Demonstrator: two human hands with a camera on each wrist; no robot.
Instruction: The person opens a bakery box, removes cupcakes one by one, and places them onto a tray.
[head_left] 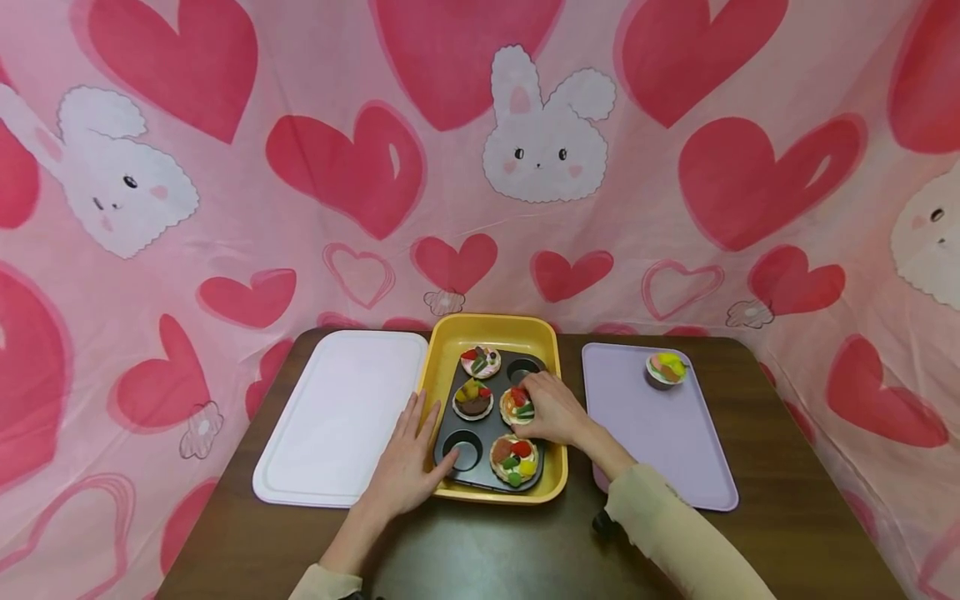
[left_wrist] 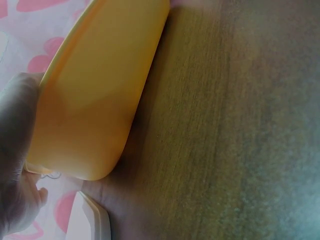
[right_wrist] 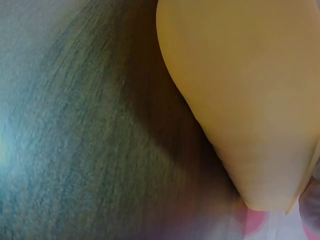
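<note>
One tart (head_left: 510, 407), in the middle right of a pan (head_left: 488, 433), is pinched between the right hand's (head_left: 555, 410) fingers and thumb; whether it has risen at all, I cannot tell. The pan has six cups (head_left: 462, 451), and three more tarts (head_left: 473, 401) sit in it. It lies in one yellow bin (head_left: 517, 332). The left hand (head_left: 408, 463), fingers spread and gripping nothing, rests at the bin's left rim. Two trays flank it: one white (head_left: 341, 417), one lilac (head_left: 660, 446) with a single cupcake (head_left: 665, 372).

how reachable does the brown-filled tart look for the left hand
Probably yes: the left hand is at the edge of the yellow tray, nothing visible blocks the brown-filled tart, and the right hand is one column over.
</note>
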